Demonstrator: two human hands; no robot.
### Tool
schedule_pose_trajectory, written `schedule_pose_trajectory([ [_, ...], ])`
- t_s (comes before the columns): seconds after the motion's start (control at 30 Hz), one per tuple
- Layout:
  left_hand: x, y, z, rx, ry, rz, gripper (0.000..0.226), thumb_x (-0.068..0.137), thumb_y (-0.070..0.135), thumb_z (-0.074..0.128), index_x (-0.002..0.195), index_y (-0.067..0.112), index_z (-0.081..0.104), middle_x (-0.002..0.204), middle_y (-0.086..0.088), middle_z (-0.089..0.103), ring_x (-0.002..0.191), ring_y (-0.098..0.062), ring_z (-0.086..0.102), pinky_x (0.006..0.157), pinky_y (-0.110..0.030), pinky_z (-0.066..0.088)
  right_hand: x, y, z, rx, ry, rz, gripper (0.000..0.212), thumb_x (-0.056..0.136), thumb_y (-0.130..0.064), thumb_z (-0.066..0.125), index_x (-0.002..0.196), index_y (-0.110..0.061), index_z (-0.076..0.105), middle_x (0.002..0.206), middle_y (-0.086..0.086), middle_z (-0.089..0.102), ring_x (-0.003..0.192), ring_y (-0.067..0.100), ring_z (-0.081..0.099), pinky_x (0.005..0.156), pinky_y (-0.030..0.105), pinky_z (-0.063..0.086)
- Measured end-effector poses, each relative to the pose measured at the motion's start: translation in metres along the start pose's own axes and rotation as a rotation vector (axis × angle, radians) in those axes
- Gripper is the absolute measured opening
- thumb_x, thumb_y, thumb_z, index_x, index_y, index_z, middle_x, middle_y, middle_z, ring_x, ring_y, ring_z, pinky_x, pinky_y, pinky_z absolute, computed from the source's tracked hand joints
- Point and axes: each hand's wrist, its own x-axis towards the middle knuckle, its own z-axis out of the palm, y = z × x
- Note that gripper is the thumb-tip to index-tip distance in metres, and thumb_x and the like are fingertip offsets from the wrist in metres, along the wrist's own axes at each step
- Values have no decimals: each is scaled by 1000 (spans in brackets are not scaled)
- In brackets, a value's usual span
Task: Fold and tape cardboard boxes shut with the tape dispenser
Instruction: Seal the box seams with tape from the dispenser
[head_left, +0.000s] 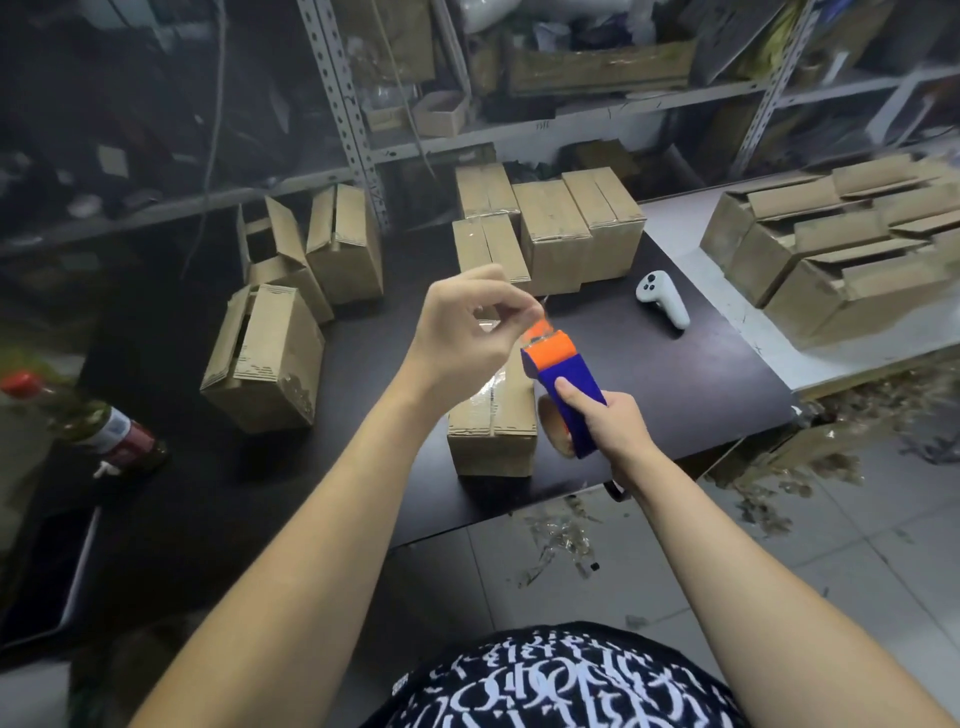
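From my feed I log one garment: black shirt (558, 680), covered in dense white script-like lettering, unreadable. Left arm (322, 519) and right arm (717, 561): bare along the whole visible length.

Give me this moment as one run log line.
right hand: grips tape dispenser | left hand: pinches at its orange tip | box: beneath them, top taped

A blue, orange-headed tape dispenser (567, 387), clear tape (542, 326) at its tip, tilts above a closed, taped cardboard box (491, 441) at the table's (675, 379) near edge. Sealed boxes (556, 236) stand by the far edge, open-flapped ones (265, 358) at left.
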Motion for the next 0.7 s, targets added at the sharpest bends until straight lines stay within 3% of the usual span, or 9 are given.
schedule_pose_trajectory([
  [0.1, 1, 16, -7, -141, 83, -13, 2, 88, -3, 74, 88, -5, 74, 81, -9, 66, 73, -11, 59, 64, -20, 43, 12, -3, -6, 51, 205, 116, 42, 86, -49, 77, 80, -9, 64, 73, 7, 66, 61, 17, 60, 57, 26, 49],
  [0.2, 9, 30, -25, -223, 60, -32, 5, 91, 2, 73, 89, -2, 74, 80, -7, 68, 72, -16, 60, 63, -26, 45, 20, 6, -21, -47, 272, 7, 41, 93, -43, 73, 73, -10, 60, 66, 6, 61, 49, 12, 57, 43, 19, 44],
  [0.27, 9, 29, -31, -233, 27, -139, 5, 91, 8, 74, 88, 4, 75, 79, -4, 71, 71, -23, 63, 64, -32, 51, 26, 19, -22, -319, 263, -54, 42, 95, -47, 67, 79, -8, 62, 77, 9, 67, 69, 24, 65, 56, 27, 46],
  [0.37, 0, 24, -29, -239, 32, -291, 9, 87, 14, 80, 84, 7, 75, 75, -1, 72, 68, -13, 63, 65, -25, 51, 38, 41, -13, -648, 282, -56, 37, 98, -39, 59, 103, -2, 62, 108, 20, 68, 102, 40, 62, 80, 40, 47],
  [0.5, -15, 15, -28, -247, 27, -421, 13, 87, 16, 80, 80, 8, 74, 66, 3, 67, 62, -7, 58, 60, -17, 46, 39, 51, 0, -787, 281, -179, 27, 91, -27, 67, 96, -1, 62, 102, 21, 69, 99, 41, 60, 84, 42, 47],
  [0.6, -22, 12, -30, -228, -6, -460, 15, 89, 17, 79, 79, 7, 72, 63, 4, 64, 59, -7, 56, 59, -16, 44, 36, 54, 6, -744, 305, -213, 22, 82, -22, 76, 90, -8, 61, 98, 16, 69, 97, 39, 61, 87, 43, 48],
  [0.7, -25, 11, -32, -190, -33, -483, 14, 91, 19, 77, 81, 10, 72, 60, 8, 61, 59, -6, 53, 58, -15, 43, 29, 52, 14, -631, 360, -321, 23, 82, -21, 78, 97, -8, 67, 101, 11, 66, 98, 33, 62, 88, 43, 49],
])
